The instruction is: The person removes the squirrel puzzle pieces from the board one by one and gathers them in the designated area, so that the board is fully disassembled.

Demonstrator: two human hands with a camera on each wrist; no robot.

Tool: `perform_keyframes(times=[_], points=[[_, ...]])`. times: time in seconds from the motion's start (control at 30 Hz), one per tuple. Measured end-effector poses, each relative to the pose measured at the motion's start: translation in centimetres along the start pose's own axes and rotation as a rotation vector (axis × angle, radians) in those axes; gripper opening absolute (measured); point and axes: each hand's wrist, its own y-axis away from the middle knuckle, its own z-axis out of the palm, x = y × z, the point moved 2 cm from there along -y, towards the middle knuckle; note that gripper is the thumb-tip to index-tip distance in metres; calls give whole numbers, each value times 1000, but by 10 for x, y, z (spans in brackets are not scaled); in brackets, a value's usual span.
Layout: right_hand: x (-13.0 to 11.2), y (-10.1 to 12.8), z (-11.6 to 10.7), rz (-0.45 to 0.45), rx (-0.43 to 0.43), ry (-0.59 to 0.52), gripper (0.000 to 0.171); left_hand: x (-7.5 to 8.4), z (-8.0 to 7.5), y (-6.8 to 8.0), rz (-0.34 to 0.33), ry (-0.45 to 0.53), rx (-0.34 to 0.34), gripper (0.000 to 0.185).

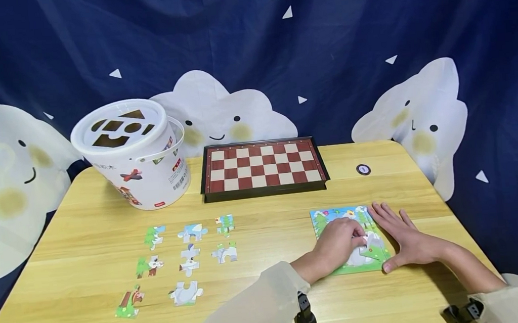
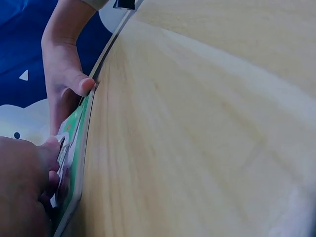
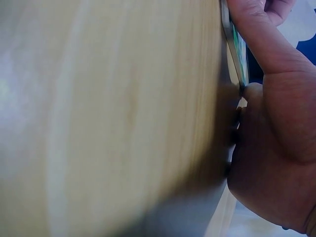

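A jigsaw puzzle board (image 1: pixel 379 266) with a green and blue picture lies on the right part of the table. Over its middle, my left hand (image 1: pixel 336 244) pinches a white-grey puzzle piece (image 1: pixel 363 249) between thumb and curled fingers, low against the picture. The palm and back of that hand hide much of the board. My right hand (image 1: pixel 409 243) rests at the board's right edge with fingers spread, thumb near the lower right corner. In the left wrist view the board's green border (image 2: pixel 78 170) runs beneath the left fingers; the right wrist view shows the board's edge (image 3: pixel 236 49) beside the right hand.
Several loose puzzle pieces (image 1: pixel 188 261) lie spread out on the left of the table (image 1: pixel 266 247). A white bucket (image 1: pixel 149 165) with a shape-cut lid stands at the back left. Behind the middle sits a chessboard (image 1: pixel 264 167), with a small round disc (image 1: pixel 363 169) to its right.
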Motion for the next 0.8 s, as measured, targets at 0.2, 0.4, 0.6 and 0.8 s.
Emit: perform_keyframes(times=[0.2,0.4,0.6,0.8], points=[[1,0,0,-6,0,2,129,0,-1,-1,-27,36,-5,9],[0,-1,-1,-8,-1,0,129,2,-5,-3,-21,50,-57,6],[0,0,-1,-8,-2,-3,129,1,-8,-4,-40,122,-105,5],[0,-1,-1,-7,-8,-7,128,-3,-15,-3,-112,288,-102,4]])
